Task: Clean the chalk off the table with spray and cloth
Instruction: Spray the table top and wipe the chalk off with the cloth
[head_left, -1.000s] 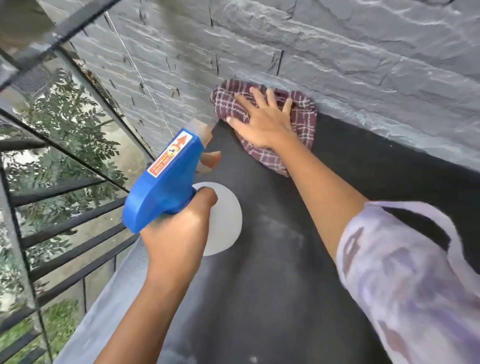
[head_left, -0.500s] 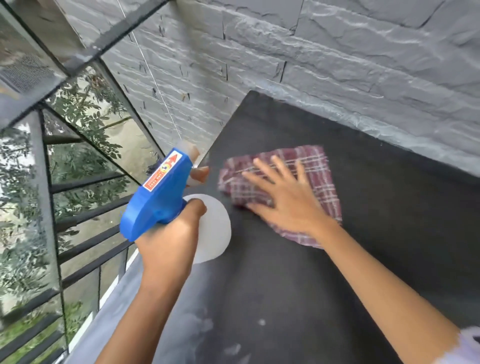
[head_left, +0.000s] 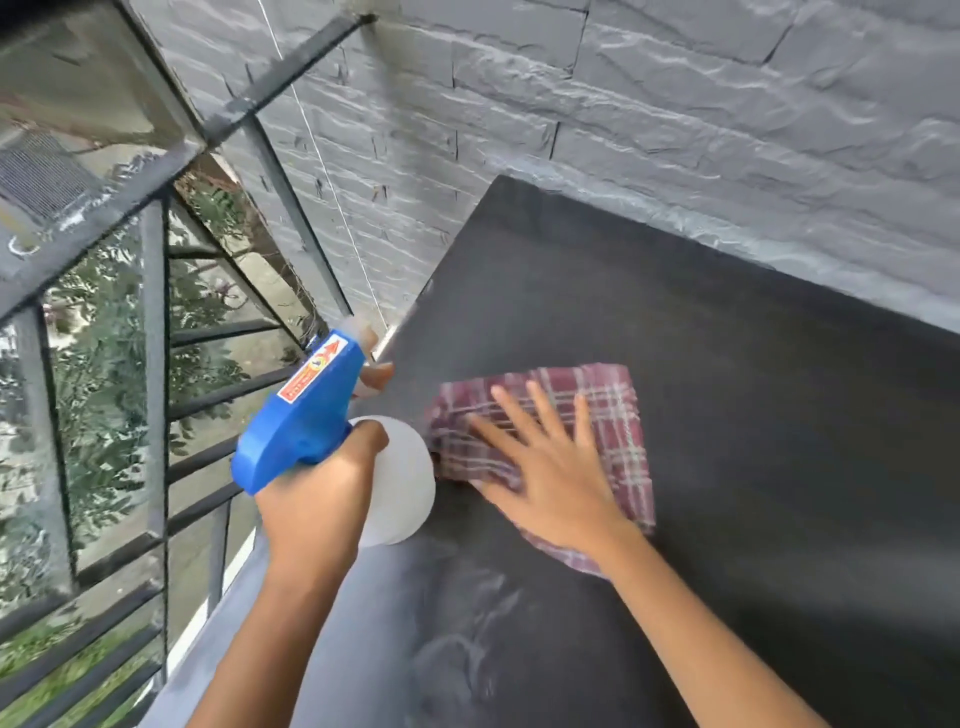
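Nearest, faint chalk smears (head_left: 467, 623) cloud the dark surface (head_left: 753, 415), too blurred to read as shapes and running off the bottom edge. Further on, the left grip (head_left: 317, 514) is curled round the neck of the spray bottle (head_left: 301, 421), covering much of its white body, with one fingertip peeping out beyond the blue head. Just beside it the right grip (head_left: 556, 483) lies flat, fingers spread, pressing the plaid cloth (head_left: 618, 415) onto the surface and hiding its middle. Beyond, the surface meets a grey stone wall (head_left: 675, 130), its right side cut off.
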